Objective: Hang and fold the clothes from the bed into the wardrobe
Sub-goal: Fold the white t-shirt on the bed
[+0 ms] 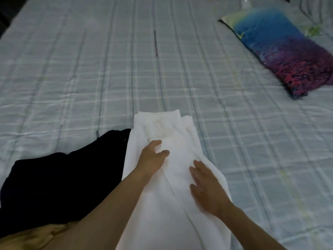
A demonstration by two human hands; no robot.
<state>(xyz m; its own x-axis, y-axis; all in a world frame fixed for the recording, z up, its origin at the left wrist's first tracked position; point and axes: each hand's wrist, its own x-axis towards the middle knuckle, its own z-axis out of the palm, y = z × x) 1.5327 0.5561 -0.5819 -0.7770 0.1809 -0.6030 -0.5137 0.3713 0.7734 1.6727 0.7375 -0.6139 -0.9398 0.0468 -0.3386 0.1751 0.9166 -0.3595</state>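
— What's on the bed point(234, 141)?
— White trousers point(167, 138), a black garment point(59, 181) touching their left edge, a pillow point(281, 51) far right.
— The hands?
— Left hand point(153, 159) and right hand point(207, 186) lie flat on the trousers.

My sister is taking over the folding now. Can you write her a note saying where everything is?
Left hand: flat on the white garment, fingers relaxed.
Right hand: flat on it too, nearer its right edge.
White garment lies lengthwise on the bed, not yet folded small.
Dark garment is bunched at its left, touching it.
Pillow lies far right.
Done: white garment laid out.
Left: fold it, do the dark one, then put both in the wardrobe, which is out of view.
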